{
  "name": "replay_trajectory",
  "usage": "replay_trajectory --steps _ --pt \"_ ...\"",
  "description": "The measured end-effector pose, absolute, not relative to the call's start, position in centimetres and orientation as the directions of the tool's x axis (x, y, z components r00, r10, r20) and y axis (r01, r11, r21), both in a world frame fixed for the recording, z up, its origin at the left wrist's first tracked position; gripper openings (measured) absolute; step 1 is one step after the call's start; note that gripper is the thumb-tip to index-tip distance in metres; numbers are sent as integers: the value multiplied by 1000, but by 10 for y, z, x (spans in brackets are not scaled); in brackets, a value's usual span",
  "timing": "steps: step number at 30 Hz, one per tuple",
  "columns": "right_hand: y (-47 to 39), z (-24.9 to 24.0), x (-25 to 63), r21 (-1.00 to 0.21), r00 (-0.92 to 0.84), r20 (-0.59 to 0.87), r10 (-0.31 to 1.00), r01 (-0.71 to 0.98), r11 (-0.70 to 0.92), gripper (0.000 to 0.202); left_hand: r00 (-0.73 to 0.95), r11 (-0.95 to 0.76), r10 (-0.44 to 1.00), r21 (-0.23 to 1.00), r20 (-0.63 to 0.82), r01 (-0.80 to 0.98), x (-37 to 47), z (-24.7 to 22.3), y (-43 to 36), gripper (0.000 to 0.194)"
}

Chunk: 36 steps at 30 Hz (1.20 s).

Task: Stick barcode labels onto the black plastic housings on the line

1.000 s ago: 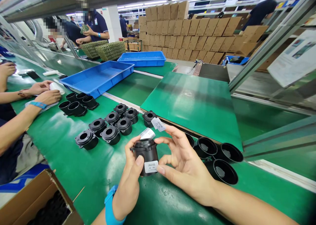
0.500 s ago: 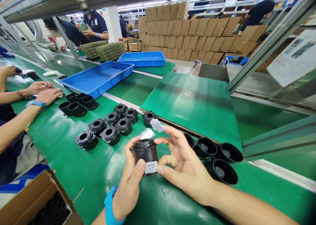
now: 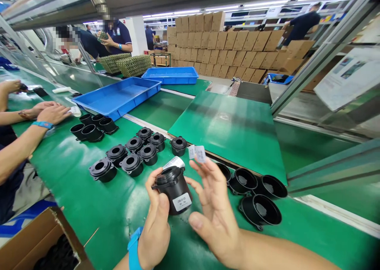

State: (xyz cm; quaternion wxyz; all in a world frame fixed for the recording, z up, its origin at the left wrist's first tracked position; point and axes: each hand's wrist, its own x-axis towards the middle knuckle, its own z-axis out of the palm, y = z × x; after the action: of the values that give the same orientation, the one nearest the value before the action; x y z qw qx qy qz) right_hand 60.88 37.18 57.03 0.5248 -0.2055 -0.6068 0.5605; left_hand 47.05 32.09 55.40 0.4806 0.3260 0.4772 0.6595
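In my left hand (image 3: 157, 222), fingers and thumb wrap round a black plastic cylindrical housing (image 3: 169, 179), tilted slightly. A white printed label (image 3: 181, 202) is on its lower side. Beside it, my right hand (image 3: 215, 210) is open, thumb and fingers apart and not visibly gripping the housing. Two small white labels (image 3: 200, 154) are at its raised fingertips, apparently stuck there. Behind the held housing lies a white label roll or sheet (image 3: 174, 163), partly hidden.
Several black flanged housings (image 3: 131, 164) stand on the green table beyond my left hand. Several wider black cups (image 3: 263, 209) sit at right. Blue trays (image 3: 118, 98) are farther back. A cardboard box (image 3: 38, 238) is at lower left; a co-worker's hands (image 3: 53, 114) rest at left.
My right thumb and fingers have moved away from the housing's label. The housing has turned and tilted, showing more of the label. Two labels now show at my right fingertips.
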Motion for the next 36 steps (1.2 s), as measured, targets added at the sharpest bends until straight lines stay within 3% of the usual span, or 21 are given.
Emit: replay_trajectory --steps 3,7,11,13,15,18,21,23,25,28,31,33,36 --pt "369 560 602 -929 -470 348 811 -286 233 89 -295 -85 955 927 -29 -366 479 551 318 62" --pt "371 563 596 -928 -415 314 854 -323 185 58 -293 -82 955 902 -52 -425 484 551 317 59" --pt "377 569 596 -946 -358 134 924 -325 11 53 -282 -105 958 845 -56 -525 483 549 322 56" --pt "379 565 599 -948 -365 203 909 -306 89 62 -264 -95 962 823 -69 -560 482 548 324 58" --pt "381 558 603 -918 -373 386 844 -250 309 80 -274 -80 958 835 -88 -545 482 549 326 60" --pt "388 557 612 -814 -360 567 741 -109 570 96 -253 -43 966 930 -54 -364 473 554 328 58" --pt "401 571 626 -756 -432 574 696 47 653 97 -365 -76 925 991 111 110 443 559 326 52" --pt "409 584 635 -720 -588 469 659 178 671 97 -525 -33 778 856 346 516 408 559 320 58" --pt "415 593 643 -624 -715 354 603 300 721 97 -595 174 582 630 554 757 368 556 313 76" --pt "422 593 648 -375 -803 235 548 445 813 97 -602 448 556 403 573 798 313 549 307 71" --pt "428 587 649 -137 -821 196 536 518 844 101 -607 416 650 454 458 788 279 547 307 48" --pt "429 586 648 -121 -810 260 525 512 850 106 -628 349 659 572 414 742 268 550 307 36" --pt "424 593 647 -273 -762 411 500 420 865 96 -689 273 612 713 389 645 271 558 304 38"
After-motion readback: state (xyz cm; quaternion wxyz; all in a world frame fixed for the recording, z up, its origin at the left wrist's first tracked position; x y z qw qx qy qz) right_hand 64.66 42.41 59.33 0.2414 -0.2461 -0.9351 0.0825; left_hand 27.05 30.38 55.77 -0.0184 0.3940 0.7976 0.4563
